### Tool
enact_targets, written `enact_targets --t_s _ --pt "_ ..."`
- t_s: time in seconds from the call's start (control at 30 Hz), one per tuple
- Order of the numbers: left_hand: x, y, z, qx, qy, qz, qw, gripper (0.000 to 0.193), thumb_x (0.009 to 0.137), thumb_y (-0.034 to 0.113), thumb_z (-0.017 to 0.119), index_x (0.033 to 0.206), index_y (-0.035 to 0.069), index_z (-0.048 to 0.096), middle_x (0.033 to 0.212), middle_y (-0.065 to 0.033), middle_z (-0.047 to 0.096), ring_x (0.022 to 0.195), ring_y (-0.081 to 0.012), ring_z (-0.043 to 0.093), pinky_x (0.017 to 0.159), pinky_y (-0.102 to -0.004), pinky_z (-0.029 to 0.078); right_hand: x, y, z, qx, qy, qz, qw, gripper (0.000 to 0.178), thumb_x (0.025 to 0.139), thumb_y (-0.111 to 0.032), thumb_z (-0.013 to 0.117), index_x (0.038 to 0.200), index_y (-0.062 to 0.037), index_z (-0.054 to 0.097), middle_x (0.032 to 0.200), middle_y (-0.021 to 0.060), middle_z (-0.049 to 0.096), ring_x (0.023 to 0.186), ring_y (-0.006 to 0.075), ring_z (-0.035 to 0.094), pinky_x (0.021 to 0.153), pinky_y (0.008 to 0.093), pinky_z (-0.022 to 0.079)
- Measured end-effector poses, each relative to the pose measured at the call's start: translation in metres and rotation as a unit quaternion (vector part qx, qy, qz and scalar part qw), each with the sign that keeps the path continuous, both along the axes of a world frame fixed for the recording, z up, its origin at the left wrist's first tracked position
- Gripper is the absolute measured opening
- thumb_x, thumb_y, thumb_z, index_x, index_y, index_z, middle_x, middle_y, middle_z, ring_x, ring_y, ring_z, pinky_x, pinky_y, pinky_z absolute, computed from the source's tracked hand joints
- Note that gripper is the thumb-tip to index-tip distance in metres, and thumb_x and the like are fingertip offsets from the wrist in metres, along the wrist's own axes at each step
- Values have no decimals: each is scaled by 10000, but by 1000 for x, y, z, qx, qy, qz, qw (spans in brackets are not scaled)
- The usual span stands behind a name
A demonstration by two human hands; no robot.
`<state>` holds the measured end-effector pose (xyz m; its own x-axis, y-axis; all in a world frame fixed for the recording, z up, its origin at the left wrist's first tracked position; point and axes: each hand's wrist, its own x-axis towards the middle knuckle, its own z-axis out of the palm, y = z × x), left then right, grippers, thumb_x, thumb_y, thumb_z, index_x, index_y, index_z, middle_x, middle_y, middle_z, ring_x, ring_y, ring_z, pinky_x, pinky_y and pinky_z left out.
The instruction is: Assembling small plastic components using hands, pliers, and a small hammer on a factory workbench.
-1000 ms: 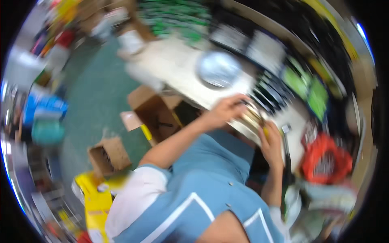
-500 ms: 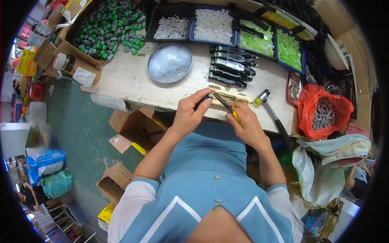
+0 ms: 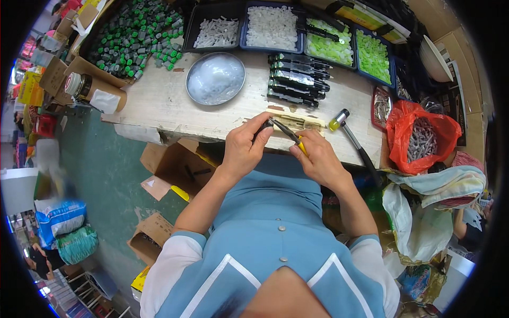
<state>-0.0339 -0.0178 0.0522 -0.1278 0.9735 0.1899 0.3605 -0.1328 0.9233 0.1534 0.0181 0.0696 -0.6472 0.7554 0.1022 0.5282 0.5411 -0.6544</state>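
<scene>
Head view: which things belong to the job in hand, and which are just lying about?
Likely the job:
yellow-handled tool in right hand
dark piece in left hand
cream block

Apparently lying about:
cloth
jar
white bowl
blue sack

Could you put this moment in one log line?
Left hand: holds small black part | Right hand: grips black-and-yellow tool, tip at part | Nearby: cream rectangular block, black-handled mallet

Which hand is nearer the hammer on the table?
Right. The right hand is just left of the hammer; the left hand is farther left, beyond the right hand.
</scene>
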Motion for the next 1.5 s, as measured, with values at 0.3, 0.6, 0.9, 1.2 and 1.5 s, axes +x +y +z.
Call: enact_targets --t_s 0.3,0.6,0.9,1.2,1.5 --pt "-22 -5 -8 -269 -341 -112 894 181 873 158 564 1006 35 567 600 -41 551 452 -106 490 401 -219 389 1 -7 -6 -31 -42 31 998 229 799 -144 614 691 44 543 771 175 534 695 344 547 614 400 455" --pt "-51 -28 -39 -325 -620 -262 664 256 870 226 545 981 -3 513 608 -130 515 436 -208 487 363 -314 390 -8 -13 -9 28 -69 139 988 228 804 -174 608 730 37 562 810 168 536 772 321 541 657 398 456" --pt "-144 -78 -50 -324 181 64 927 315 746 223 687 981 17 643 823 -140 654 742 -191 630 661 -293 481 7 -2 -17 12 15 31 999 258 850 -196 571 768 48 554 987 175 554 904 314 508 784 382 428" --pt "25 125 -3 216 339 -51 914 222 614 229 737 804 133 675 909 -59 505 899 -261 439 750 -411 332 23 -8 -15 39 22 5 999 248 812 -185 614 739 42 545 960 169 557 873 314 511 764 380 430" --pt "23 148 -8 252 134 -88 955 222 680 49 656 882 4 577 884 -129 523 819 -298 511 727 -377 414 41 -8 -20 18 18 -46 999 237 821 -169 604 742 47 546 966 170 557 876 313 510 769 376 428"
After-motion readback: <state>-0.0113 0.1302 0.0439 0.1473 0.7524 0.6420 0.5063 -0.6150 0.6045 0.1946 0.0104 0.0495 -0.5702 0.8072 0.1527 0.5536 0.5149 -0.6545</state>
